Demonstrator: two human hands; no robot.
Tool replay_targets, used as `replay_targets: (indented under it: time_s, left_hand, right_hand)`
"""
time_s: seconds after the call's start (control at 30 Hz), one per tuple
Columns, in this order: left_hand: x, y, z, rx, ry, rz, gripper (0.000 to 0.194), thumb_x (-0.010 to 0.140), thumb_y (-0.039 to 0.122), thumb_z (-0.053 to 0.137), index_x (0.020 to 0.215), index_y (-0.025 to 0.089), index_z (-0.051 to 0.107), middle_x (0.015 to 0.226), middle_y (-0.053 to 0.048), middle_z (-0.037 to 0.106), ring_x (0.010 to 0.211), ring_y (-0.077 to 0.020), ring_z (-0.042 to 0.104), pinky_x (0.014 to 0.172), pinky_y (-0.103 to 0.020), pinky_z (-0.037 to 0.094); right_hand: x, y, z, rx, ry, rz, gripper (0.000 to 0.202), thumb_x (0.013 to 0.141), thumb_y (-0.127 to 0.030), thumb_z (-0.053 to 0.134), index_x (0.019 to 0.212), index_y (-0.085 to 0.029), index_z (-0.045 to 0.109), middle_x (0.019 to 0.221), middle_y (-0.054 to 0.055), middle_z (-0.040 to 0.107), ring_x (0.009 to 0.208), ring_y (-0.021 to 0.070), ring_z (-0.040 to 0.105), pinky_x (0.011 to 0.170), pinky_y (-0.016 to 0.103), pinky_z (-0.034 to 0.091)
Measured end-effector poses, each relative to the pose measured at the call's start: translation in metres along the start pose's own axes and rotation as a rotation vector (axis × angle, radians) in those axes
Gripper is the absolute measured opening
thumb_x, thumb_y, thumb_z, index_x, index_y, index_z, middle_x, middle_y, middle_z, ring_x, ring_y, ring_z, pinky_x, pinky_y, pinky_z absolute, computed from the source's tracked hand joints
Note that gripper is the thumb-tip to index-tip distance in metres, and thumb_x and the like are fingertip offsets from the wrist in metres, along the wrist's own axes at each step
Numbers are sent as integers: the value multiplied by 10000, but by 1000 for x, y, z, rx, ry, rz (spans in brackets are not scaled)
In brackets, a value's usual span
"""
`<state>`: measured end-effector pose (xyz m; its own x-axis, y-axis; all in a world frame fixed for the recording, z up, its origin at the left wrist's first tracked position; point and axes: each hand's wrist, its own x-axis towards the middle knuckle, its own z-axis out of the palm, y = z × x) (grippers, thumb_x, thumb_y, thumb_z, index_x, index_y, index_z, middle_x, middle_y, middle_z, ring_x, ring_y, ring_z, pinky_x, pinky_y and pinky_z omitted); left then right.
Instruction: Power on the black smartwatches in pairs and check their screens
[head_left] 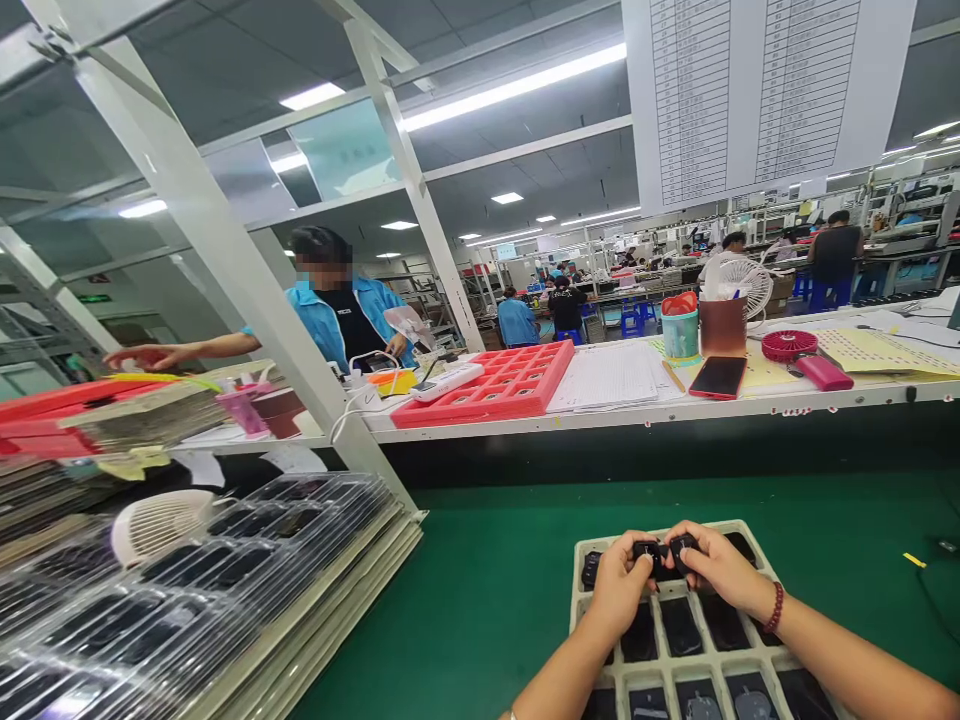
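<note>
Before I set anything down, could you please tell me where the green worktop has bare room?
One bare patch of green worktop lies between the tray stack and the pale tray; another lies between the right hand and the yellow strip. Crowded spots: the pale tray, beneath that hand and the left hand, and the loaded shelf.

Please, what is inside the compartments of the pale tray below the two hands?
Dark pieces lie in several compartments of the pale tray. The left hand and right hand cover part of its far row, so what lies beneath them cannot be seen.
</note>
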<state>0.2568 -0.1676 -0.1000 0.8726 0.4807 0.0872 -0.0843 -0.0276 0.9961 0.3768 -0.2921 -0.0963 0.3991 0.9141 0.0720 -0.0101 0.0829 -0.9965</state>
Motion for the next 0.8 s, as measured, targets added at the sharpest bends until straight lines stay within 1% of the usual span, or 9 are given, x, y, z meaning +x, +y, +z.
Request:
replay_targets:
  time_s: [0.23, 0.3, 0.37, 0.43, 0.47, 0.57, 0.63, 0.7, 0.8]
  left_hand:
    - [0, -2, -1, 39, -27, 3, 244, 770, 338, 547, 890, 128, 581, 782, -60, 611, 669, -160, 569, 498, -237, 454]
    - [-1, -1, 0, 54, -23, 25, 213, 763, 278, 546, 920, 136, 573, 810, -53, 604, 673, -150, 566, 535, -243, 463]
    - [-2, 0, 1, 69, -10, 61, 227, 732, 181, 544, 957, 150, 558, 852, -45, 602, 710, -144, 568, 607, -251, 473]
    - [-3, 1, 1, 104, 11, 99, 276, 693, 111, 543, 964, 159, 551, 877, -39, 606, 769, -146, 569, 680, -254, 468]
    - [-3, 1, 1, 129, 23, 111, 277, 681, 100, 551, 952, 160, 553, 873, -37, 607, 789, -148, 568, 700, -251, 461]
    - [-1, -1, -2, 170, 53, 95, 211, 701, 168, 578, 911, 153, 558, 777, -21, 592, 700, -133, 548, 628, -232, 444]
    - [1, -4, -4, 145, 53, 60, 193, 743, 238, 550, 915, 151, 558, 730, -13, 572, 615, -119, 519, 549, -222, 425]
    - [2, -6, -5, 107, 51, 31, 219, 782, 260, 489, 961, 154, 557, 734, -13, 572, 566, -108, 506, 529, -224, 423]
    - [1, -6, -6, 97, 79, 2, 275, 799, 201, 406, 1026, 173, 558, 768, -11, 586, 553, -96, 517, 575, -231, 440]
  right_hand:
    - [2, 5, -3, 1, -18, -42, 285, 841, -461, 464, 840, -184, 533, 709, 3, 587, 461, 81, 434, 430, 208, 360]
    - [1, 3, -2, -47, -8, -68, 195, 823, -375, 502, 871, -189, 534, 709, -6, 579, 472, 85, 435, 443, 212, 359]
    - [-1, 1, 0, -113, 15, -138, 143, 762, -216, 531, 903, -197, 538, 747, -8, 587, 582, 110, 505, 548, 232, 407]
    - [-2, -1, 0, -142, 21, -193, 264, 680, -104, 506, 922, -204, 540, 792, -7, 597, 719, 136, 547, 653, 247, 421]
    - [-2, -1, 0, -127, 11, -181, 307, 654, -91, 488, 934, -207, 537, 812, -5, 600, 730, 138, 554, 645, 245, 420]
    - [0, 2, -1, -30, -32, -46, 312, 671, -159, 449, 971, -208, 517, 860, 8, 610, 611, 120, 557, 501, 221, 385]
    - [2, 4, -2, -3, -23, 7, 258, 717, -227, 435, 961, -198, 513, 843, 17, 620, 550, 111, 546, 464, 217, 371]
    - [2, 4, -2, -30, 1, 10, 211, 746, -269, 447, 929, -189, 517, 786, 10, 618, 484, 91, 502, 451, 215, 358]
    - [1, 1, -1, -126, 23, -50, 156, 743, -260, 507, 879, -186, 531, 719, -6, 600, 474, 82, 454, 452, 210, 337]
